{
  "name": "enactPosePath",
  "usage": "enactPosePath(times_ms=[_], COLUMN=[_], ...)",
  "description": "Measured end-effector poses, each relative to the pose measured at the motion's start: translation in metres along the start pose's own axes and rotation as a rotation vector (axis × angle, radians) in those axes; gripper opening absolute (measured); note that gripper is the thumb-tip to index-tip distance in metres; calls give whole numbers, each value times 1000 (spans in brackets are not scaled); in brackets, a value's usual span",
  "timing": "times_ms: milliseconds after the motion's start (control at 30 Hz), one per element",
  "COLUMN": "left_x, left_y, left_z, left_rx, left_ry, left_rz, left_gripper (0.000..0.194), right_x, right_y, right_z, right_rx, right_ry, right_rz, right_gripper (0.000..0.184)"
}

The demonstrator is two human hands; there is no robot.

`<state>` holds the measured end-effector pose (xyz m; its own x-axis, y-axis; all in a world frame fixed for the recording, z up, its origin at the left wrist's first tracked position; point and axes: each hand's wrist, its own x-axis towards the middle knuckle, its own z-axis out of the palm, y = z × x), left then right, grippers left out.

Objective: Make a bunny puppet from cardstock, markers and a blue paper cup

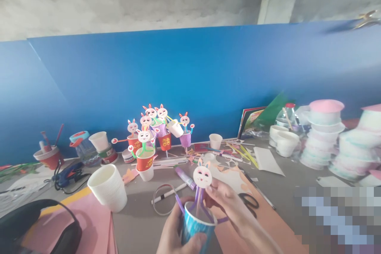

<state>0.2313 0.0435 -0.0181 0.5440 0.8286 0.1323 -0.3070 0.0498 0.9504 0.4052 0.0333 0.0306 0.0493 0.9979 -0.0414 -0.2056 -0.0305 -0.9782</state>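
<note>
My left hand point(171, 232) is wrapped round a blue-patterned paper cup point(195, 226). Purple strips point(199, 200) rise out of its mouth and stick out at both sides. On top of them is a round paper rabbit face point(203, 176) with pink ears. My right hand point(226, 198) is closed at the right edge of that face, its fingertips partly behind it. Just beyond the cup lie a purple glue stick point(185, 177), a white marker point(169, 193) and a roll of clear tape point(156, 202).
Several finished rabbit cups point(145, 158) stand against the blue panel point(178, 67). A stack of white paper cups point(108, 188) is at left, near pink paper point(95, 222) and a blue glue gun point(68, 176). Black scissors point(250, 202) lie at right, before tall cup stacks point(323, 139).
</note>
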Motion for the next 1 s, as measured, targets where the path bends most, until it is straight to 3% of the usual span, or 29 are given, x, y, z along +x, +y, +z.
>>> enactPosePath(times_ms=[167, 433, 700, 833, 1000], left_x=[-1, -1, -1, -1, 0], left_y=[1, -12, -9, -9, -12], left_z=[1, 2, 5, 7, 7], left_rx=[-112, -107, 59, 34, -111], left_ry=[-32, -78, -65, -56, -11], left_rz=[-17, -56, -36, -57, -19], left_gripper=[67, 68, 69, 67, 65], right_x=[1, 10, 10, 10, 7], right_y=[1, 7, 9, 6, 0], right_z=[-3, -7, -5, -6, -6], right_rx=[76, -78, -104, -140, -94], right_ry=[52, 33, 79, 88, 9], right_rz=[-55, -97, -98, -83, -64], right_gripper=[39, 32, 15, 21, 38])
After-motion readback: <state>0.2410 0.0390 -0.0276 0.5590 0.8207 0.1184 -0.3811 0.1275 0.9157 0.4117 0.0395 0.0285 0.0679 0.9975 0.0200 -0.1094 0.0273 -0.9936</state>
